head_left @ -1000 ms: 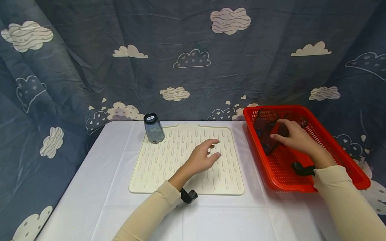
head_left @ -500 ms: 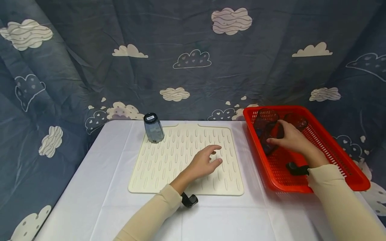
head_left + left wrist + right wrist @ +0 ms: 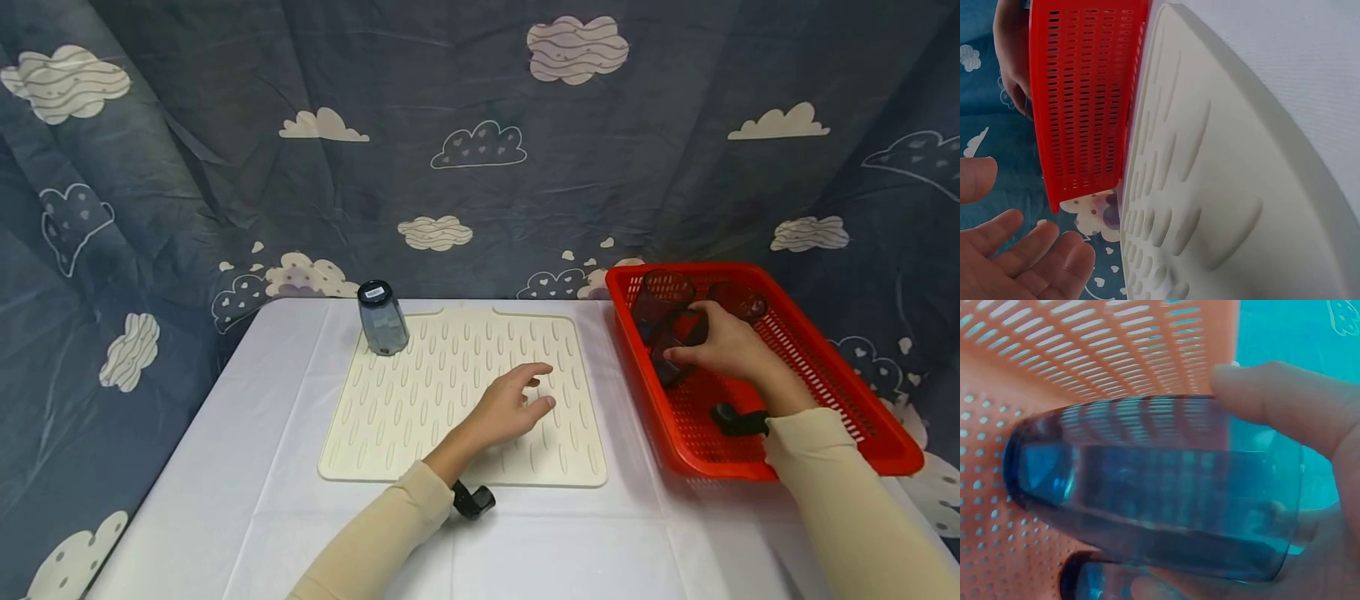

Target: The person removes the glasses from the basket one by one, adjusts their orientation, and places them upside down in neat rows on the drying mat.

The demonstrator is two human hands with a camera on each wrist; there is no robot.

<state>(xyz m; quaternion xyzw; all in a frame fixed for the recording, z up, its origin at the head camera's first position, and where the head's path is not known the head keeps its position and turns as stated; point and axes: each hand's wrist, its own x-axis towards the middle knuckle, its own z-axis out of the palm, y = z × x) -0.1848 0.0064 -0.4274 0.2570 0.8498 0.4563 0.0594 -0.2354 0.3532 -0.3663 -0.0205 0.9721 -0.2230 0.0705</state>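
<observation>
The right hand (image 3: 726, 340) grips a tinted glass (image 3: 1160, 487) near its rim, thumb and fingers on opposite sides, inside the red basket (image 3: 697, 410), with two more glasses (image 3: 666, 292) near it; the left hand (image 3: 508, 407) hovers over the cream mat (image 3: 442, 392), fingers loosely bent, and an upside-down glass (image 3: 385, 325) stands at the mat's far left corner

Dark cloud-print curtain (image 3: 480, 200) — white tablecloth (image 3: 555, 542)

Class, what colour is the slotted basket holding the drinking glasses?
The basket is red, seen best in the head view.
</observation>
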